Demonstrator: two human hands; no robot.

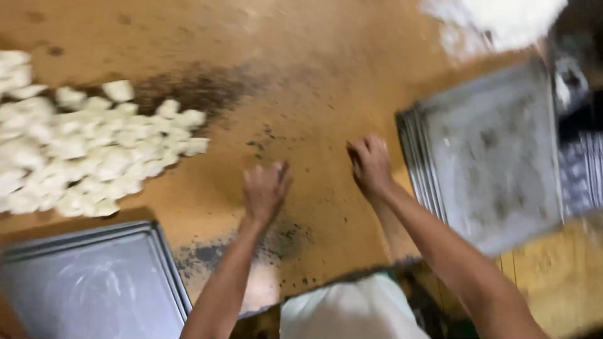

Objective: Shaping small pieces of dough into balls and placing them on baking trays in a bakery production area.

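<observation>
Both hands down on the bare brown desk: left hand loosely curled, right hand likewise, fingers together, gripping nothing. Dough pieces heaped well off to the left, near tray bottom left. Stacked trays just right, overhanging; could get knocked by a careless elbow.

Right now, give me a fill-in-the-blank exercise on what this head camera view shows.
1. The pile of white dough pieces lies to the ____ of both hands.
2. The stack of grey baking trays sits nearest the ____ hand.
3. The left hand and the other hand are over the brown ____.
4. The single grey tray by the left forearm holds ____ dough pieces.

Missing words: left; right; table; no
</observation>
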